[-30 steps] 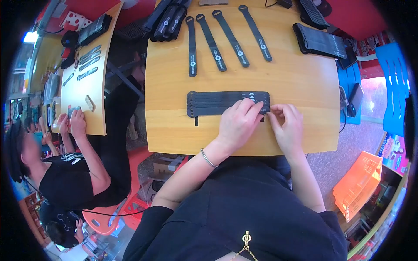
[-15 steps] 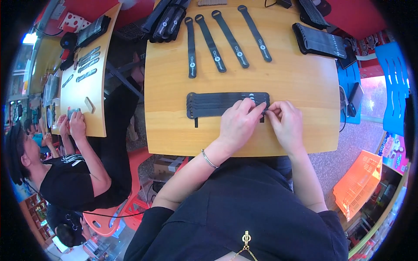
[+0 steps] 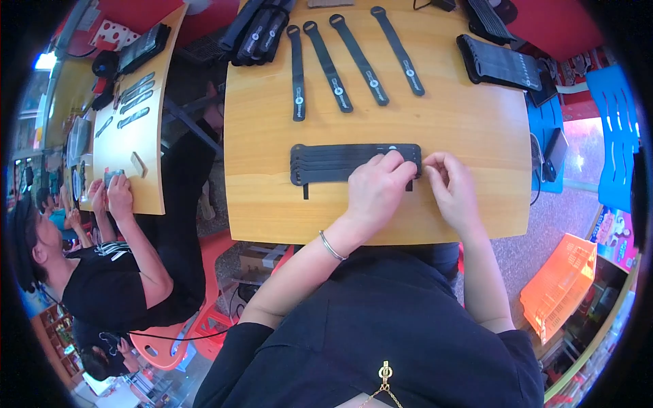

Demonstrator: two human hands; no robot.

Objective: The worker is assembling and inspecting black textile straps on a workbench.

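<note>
Several black straps, each with a slotted end, lie overlapped in a flat fan-like stack in front of me. My left hand is over the stack's right end, its fingers bent and closed on the straps there; its fingertips are partly hidden. Just off that end is my right hand, thumb and forefinger a little apart, with nothing visible between them. Short dark strips poke out below the stack, one near its left end and one beside my left fingers.
Separate black straps lie in a row on the wooden table. Bundles of straps are at its back left and back right. At left, another person works at a second table. An orange crate stands at right.
My right hand has drawn back to the right from the stack's end, its fingertips parting from my left hand's. My left hand has shifted slightly and stays on the straps.
</note>
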